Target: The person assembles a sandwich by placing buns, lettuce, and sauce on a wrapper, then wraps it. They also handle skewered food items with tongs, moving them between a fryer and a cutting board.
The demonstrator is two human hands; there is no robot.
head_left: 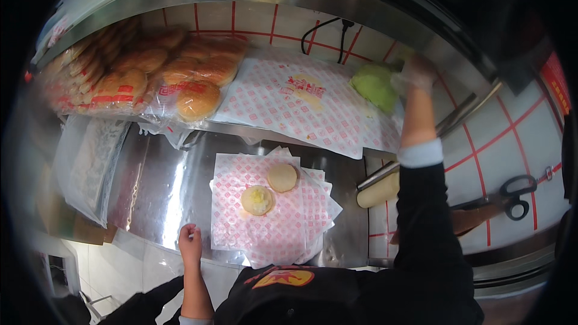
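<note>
On printed paper sheets [241,177] lie two bun halves. One is a plain bun half [282,177]; the other is a bun half topped with pale shreds and yellow sauce [257,200]. My left hand [191,242], fingers curled and seemingly holding nothing, hovers over the counter's front edge, left of the paper. Up at the right end of the shelf, my right hand [418,73] wears a clear plastic glove and is beside a pile of green lettuce [376,86]. Its fingers are blurred, so whether they grip a leaf is unclear.
Bags of buns [198,78] fill the shelf's left side, next to a long printed paper liner [289,99]. Black scissors [513,195] hang on the tiled wall at right. A clear plastic bag [90,162] hangs at left above the steel counter [162,186].
</note>
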